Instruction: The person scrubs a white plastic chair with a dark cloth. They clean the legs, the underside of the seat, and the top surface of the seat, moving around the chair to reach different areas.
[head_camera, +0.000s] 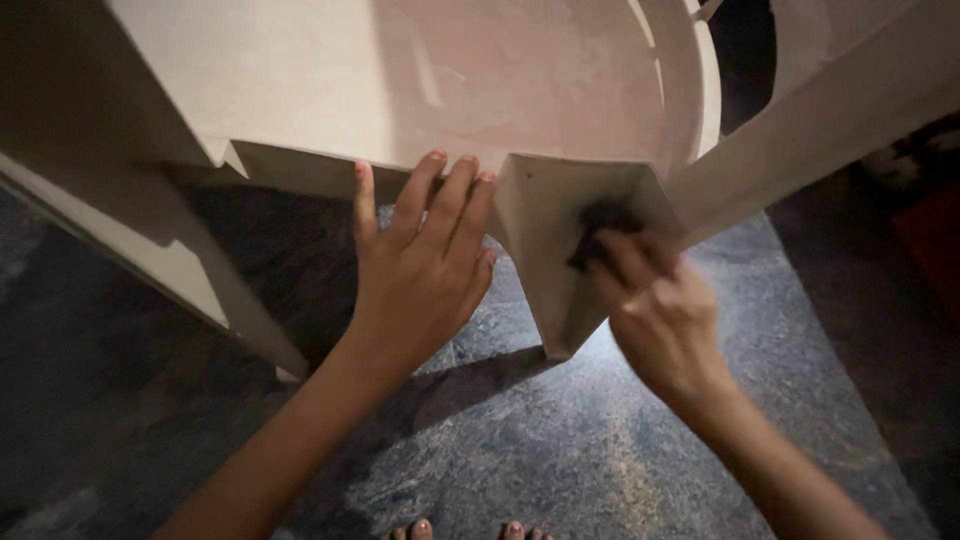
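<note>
Right hand rubbing a dark pad on a pale plastic chair leg.

The right hand (662, 312), blurred at centre right, pinches a small dark pad (600, 225) against the leg (548, 270) of a cream plastic chair (440, 80) filling the upper frame. The left hand (420, 270) lies flat, fingers spread narrow, on the seat's edge at centre. Below, speckled grey stone floor (520, 450) and toes (420, 528).
</note>
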